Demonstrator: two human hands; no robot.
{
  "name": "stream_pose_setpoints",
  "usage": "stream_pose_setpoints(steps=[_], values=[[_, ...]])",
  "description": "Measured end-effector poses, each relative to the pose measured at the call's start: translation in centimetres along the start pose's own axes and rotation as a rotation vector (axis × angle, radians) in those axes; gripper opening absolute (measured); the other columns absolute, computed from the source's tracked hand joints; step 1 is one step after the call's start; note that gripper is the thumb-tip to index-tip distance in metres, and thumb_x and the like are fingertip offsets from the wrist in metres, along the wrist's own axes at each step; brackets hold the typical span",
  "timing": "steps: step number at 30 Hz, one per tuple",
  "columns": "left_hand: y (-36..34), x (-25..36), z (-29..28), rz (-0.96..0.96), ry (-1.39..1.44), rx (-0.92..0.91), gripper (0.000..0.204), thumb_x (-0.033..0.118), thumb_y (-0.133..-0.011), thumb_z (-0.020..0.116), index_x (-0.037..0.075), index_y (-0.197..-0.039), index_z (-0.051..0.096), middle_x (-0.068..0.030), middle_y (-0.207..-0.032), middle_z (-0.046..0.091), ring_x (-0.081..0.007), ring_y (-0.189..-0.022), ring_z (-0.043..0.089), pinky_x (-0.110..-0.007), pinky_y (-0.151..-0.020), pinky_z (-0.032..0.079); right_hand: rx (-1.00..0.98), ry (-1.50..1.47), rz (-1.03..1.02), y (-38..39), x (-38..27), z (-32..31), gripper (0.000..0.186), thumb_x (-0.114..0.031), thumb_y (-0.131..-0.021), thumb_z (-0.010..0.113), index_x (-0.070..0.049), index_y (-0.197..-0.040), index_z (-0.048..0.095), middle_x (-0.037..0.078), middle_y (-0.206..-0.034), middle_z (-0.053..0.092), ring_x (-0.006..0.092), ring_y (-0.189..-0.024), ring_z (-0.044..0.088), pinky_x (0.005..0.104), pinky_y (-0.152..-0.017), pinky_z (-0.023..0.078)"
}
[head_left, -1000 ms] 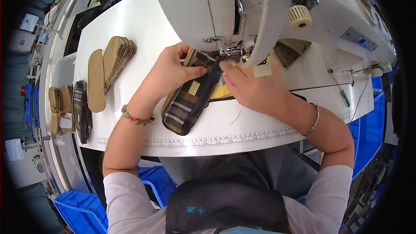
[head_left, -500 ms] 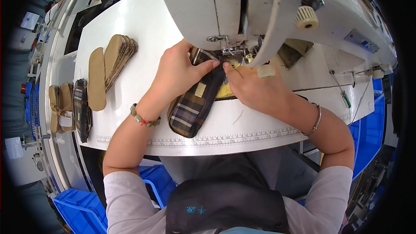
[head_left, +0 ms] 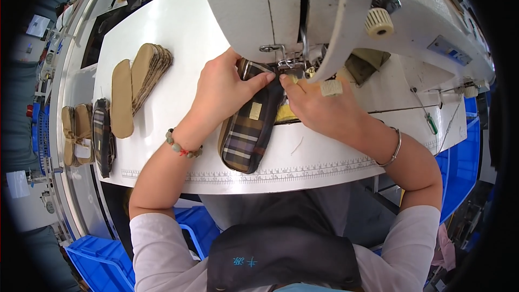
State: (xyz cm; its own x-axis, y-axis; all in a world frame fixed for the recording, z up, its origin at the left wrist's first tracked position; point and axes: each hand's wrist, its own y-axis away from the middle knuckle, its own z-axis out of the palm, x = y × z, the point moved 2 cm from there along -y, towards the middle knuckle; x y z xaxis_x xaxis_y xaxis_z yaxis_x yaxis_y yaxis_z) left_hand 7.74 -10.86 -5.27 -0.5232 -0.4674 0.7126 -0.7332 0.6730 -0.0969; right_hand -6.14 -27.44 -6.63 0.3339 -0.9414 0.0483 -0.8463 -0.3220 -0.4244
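On your white tabletop (head_left: 178, 97), the plaid pouch (head_left: 246, 138) lies by the sewing machine's presser foot (head_left: 292, 64), your left hand (head_left: 223, 85) pinching its upper end and your right hand (head_left: 318, 103) at its edge (grip unclear), its zipper (head_left: 228, 131) apparently attached, work along that edge seemingly unfinished.

head camera looks down, near the table (head_left: 178, 30).

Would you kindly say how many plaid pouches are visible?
2: a plaid pouch in the left hand at the sewing machine, another pouch at the left edge of the table; more may be hidden beneath.
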Motion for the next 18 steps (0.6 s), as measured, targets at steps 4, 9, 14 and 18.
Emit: stream_pose_setpoints(steps=[4,9,14,18], values=[[0.1,-0.1,0.0,0.007,-0.021,0.029,0.045,0.031,-0.079,0.086,0.003,-0.111,0.071,-0.0108,-0.079,0.072,-0.0214,-0.061,0.065,-0.034,-0.060,0.051,0.005,-0.037,0.011,0.0,0.2,0.3,0.046,-0.010,-0.080,0.067,0.000,-0.125,0.069,0.002,-0.050,0.051,0.0227,-0.043,0.057,0.0367,-0.042,0.044],[0.7,1.8,-0.9,0.009,-0.200,0.008,0.042,0.030,-0.082,0.083,0.002,-0.110,0.070,-0.0113,-0.077,0.071,-0.0251,-0.062,0.066,-0.036,-0.061,0.052,0.068,-0.054,-0.034,0.5,0.6,-0.3,0.044,-0.012,-0.080,0.069,0.000,-0.122,0.070,0.001,-0.049,0.050,0.0224,-0.043,0.056,0.0374,-0.041,0.042],[1.7,0.6,-0.5,-0.052,-0.107,-0.070,0.031,0.014,-0.093,0.071,-0.001,-0.119,0.064,-0.0178,-0.090,0.072,-0.0265,-0.074,0.069,-0.038,-0.069,0.054,-0.017,-0.184,-0.108,0.1,-0.9,-3.3,0.040,-0.020,-0.079,0.074,-0.004,-0.116,0.072,0.003,-0.080,0.062,0.0168,-0.059,0.060,0.0312,-0.047,0.044],[1.1,-0.2,-0.5,-0.171,0.329,-0.161,0.035,0.005,-0.100,0.059,-0.002,-0.134,0.055,-0.0190,-0.102,0.073,-0.0196,-0.085,0.070,-0.033,-0.075,0.055,0.157,-0.036,-0.245,0.7,-2.7,-2.8,0.046,-0.025,-0.077,0.079,-0.002,-0.115,0.072,0.009,-0.108,0.071,0.0132,-0.064,0.060,0.0242,-0.049,0.043]])
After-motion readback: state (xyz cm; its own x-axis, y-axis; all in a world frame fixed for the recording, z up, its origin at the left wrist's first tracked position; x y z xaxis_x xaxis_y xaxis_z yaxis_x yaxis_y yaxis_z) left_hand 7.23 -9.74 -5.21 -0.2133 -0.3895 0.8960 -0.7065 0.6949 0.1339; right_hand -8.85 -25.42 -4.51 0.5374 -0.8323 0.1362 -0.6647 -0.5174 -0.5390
